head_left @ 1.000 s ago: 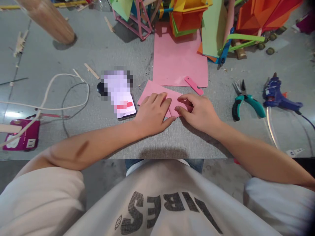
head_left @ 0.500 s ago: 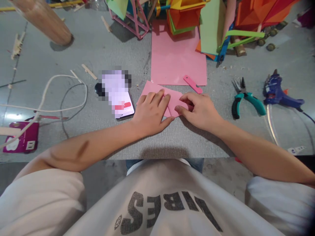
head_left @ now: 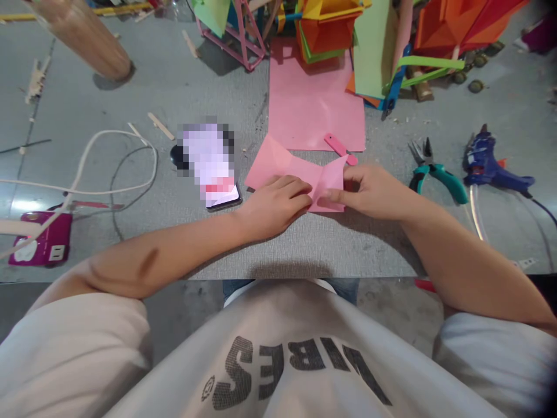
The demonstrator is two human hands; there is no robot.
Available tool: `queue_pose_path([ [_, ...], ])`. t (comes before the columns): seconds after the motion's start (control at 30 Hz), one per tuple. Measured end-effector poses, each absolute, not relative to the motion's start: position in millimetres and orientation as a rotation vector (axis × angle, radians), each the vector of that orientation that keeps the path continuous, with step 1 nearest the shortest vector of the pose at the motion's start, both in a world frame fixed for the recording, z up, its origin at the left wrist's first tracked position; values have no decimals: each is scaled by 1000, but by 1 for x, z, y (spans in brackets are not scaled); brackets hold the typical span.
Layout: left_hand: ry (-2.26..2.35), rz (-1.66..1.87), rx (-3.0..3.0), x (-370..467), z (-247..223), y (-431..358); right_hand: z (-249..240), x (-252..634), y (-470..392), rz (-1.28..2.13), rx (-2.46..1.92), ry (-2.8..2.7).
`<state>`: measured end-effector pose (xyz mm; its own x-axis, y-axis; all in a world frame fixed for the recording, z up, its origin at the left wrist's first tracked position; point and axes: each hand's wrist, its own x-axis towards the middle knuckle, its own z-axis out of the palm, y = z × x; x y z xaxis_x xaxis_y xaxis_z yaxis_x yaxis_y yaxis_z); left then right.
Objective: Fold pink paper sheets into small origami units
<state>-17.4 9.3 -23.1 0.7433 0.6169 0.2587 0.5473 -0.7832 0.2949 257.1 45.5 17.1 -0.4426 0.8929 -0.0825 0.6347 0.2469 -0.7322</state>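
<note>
A creased pink paper [head_left: 274, 152] lies partly unfolded near the table's front edge, its right part raised. My left hand [head_left: 278, 203] rests on its lower middle, fingers close together and pressing it down. At the right end, my right hand [head_left: 365, 188] pinches the raised part between thumb and fingers. Just behind is a larger flat pink sheet [head_left: 315, 104], with a pink cutter [head_left: 339, 148] across its front edge. A phone [head_left: 215, 168] lies to the left of the paper.
Teal pliers [head_left: 439, 177] and a blue glue gun [head_left: 491, 165] lie on the right. Coloured paper shapes [head_left: 331, 26] stand at the back. Left are a white cable [head_left: 80, 165], a purple box [head_left: 61, 238] and a brown cylindrical object [head_left: 87, 40].
The folded paper has opened out, its right part now lifted. My left hand has slid slightly right and down on it, and my right hand has shifted right with the edge.
</note>
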Motion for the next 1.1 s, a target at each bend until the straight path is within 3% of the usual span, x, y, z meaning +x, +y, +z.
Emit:
queue_pose_path([
  [0.43, 907, 384, 2751, -17, -18, 9, 17, 244, 37, 837, -1343, -2149],
  [0.77, 933, 432, 2688, -18, -17, 9, 30, 249, 35, 1252, -1193, -2319],
  [1.1, 1109, 514, 2531, -6, -14, 11, 29, 259, 41, 1198, -1106, -2442],
])
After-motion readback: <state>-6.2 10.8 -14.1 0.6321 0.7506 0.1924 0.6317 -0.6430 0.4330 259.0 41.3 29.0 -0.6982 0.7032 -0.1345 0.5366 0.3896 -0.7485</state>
